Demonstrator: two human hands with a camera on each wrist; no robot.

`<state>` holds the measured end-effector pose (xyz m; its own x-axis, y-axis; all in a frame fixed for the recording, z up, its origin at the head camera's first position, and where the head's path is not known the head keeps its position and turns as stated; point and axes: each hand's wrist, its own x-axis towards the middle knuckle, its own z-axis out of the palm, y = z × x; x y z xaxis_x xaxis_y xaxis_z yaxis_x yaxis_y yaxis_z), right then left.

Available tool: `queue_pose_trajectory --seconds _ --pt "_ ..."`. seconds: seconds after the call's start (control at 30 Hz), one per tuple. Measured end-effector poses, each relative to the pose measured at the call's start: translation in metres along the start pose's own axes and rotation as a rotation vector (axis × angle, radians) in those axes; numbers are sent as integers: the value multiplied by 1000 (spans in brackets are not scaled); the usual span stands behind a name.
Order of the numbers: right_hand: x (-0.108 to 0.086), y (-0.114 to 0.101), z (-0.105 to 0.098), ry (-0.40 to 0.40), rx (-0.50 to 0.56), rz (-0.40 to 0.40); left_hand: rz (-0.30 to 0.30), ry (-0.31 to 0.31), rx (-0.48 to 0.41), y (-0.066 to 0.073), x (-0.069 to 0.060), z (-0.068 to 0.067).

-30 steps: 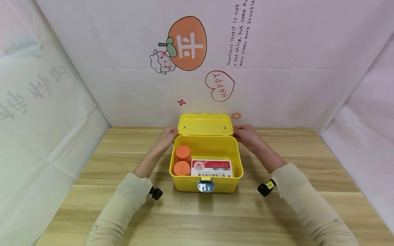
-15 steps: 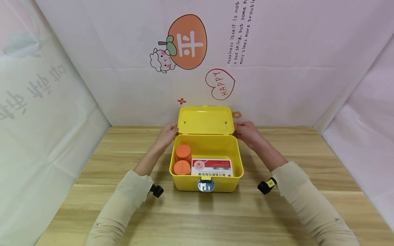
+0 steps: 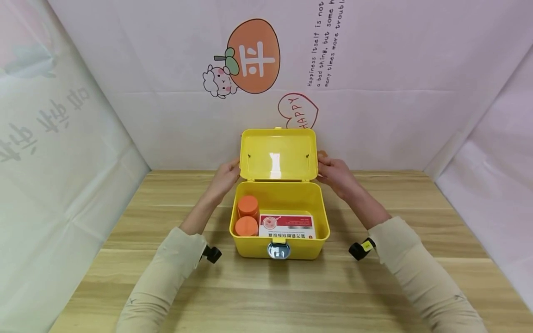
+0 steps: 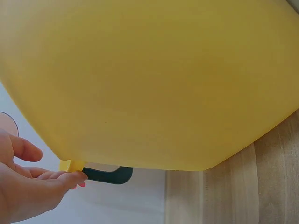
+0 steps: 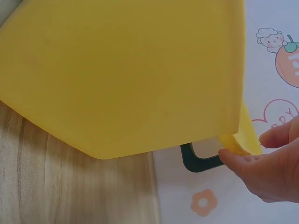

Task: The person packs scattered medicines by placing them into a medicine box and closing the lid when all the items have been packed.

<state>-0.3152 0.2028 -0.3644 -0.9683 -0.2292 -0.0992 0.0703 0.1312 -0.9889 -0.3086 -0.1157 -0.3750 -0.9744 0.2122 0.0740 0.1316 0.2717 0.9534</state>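
A yellow plastic box stands on the table with its hinged lid raised at the back. My left hand holds the lid's left edge. In the left wrist view, the fingertips meet that edge beside a dark green handle. My right hand holds the lid's right edge, and in the right wrist view thumb and finger lie either side of the yellow rim. Inside the box are two orange-capped containers at left and a red-and-white carton.
A silver latch hangs at the box's front. The wood-grain table extends around the box. A printed white backdrop rises close behind the lid, with white sheets at both sides.
The lid has swung up from lying back to nearly upright, now covering part of the printed heart. Both hands have risen with it; the box body has stayed in place.
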Motion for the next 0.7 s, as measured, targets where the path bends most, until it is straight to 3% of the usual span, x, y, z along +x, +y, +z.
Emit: queue_pose_trajectory --seconds 0.23,0.7 --pt "-1 -4 -2 6 5 -4 33 38 58 0 0 1" --pt "-9 -9 3 21 -37 -76 88 56 79 -3 -3 4"
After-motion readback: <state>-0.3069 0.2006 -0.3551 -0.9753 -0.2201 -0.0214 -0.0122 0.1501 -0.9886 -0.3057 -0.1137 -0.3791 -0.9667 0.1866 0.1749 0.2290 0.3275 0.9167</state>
